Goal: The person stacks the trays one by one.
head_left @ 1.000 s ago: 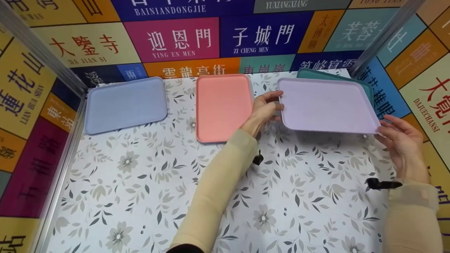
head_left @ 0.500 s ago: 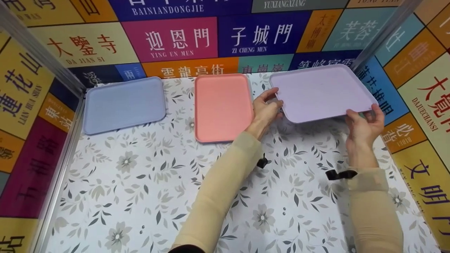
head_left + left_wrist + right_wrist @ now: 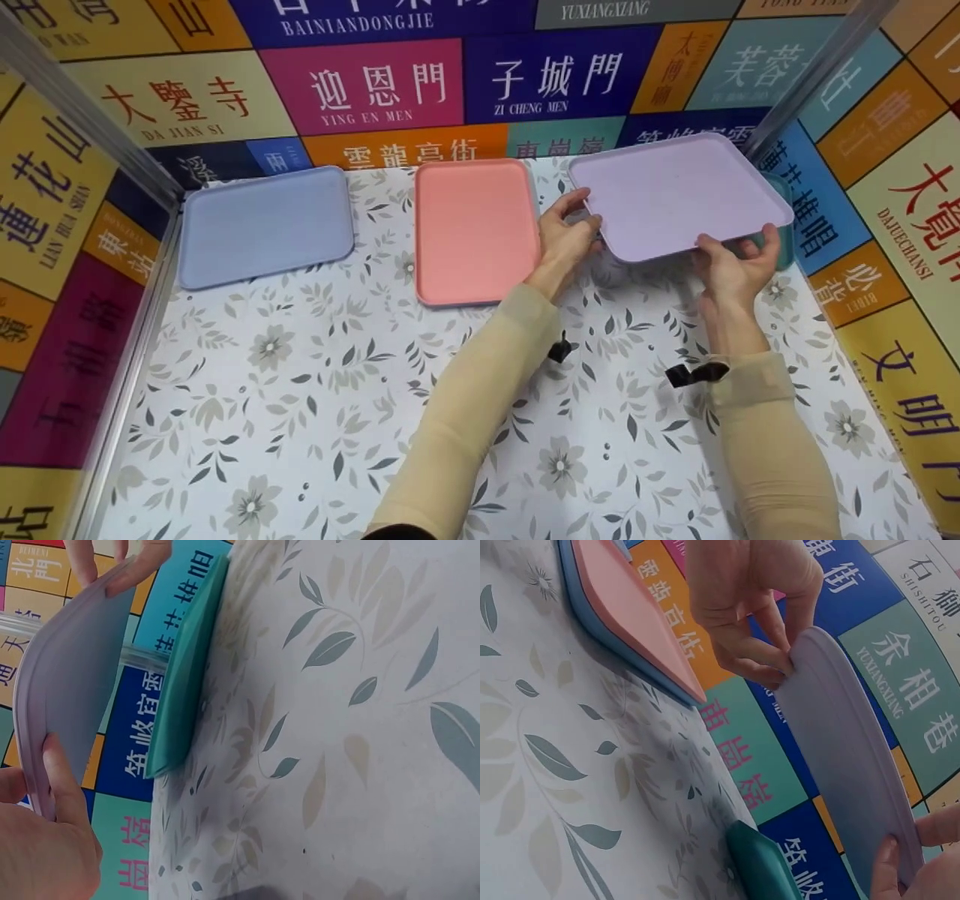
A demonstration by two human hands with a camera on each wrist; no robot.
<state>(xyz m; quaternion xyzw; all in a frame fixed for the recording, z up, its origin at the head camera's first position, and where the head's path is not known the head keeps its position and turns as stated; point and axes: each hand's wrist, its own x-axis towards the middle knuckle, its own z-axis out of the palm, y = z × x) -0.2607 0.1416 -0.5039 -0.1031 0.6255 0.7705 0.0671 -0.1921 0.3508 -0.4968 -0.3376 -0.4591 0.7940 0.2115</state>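
A lavender tray hangs raised and tilted above the table, held between both hands. My left hand pinches its left edge, thumb on one face and fingers on the other. Near the tray's front right corner, my right hand grips the rim with the thumb on top. Below it a green tray lies on the table, mostly covered by the lavender one in the head view. Daylight shows between the two trays in the left wrist view.
Left of the hands lies a pink tray, stacked on a blue tray. Farther left is a light blue tray. Walls printed with signs enclose the floral-patterned tabletop at the back and sides.
My right hand has moved left along the lavender tray, from its right corner to the front edge. The tray has turned and its right side has come up. The left hand has barely moved.
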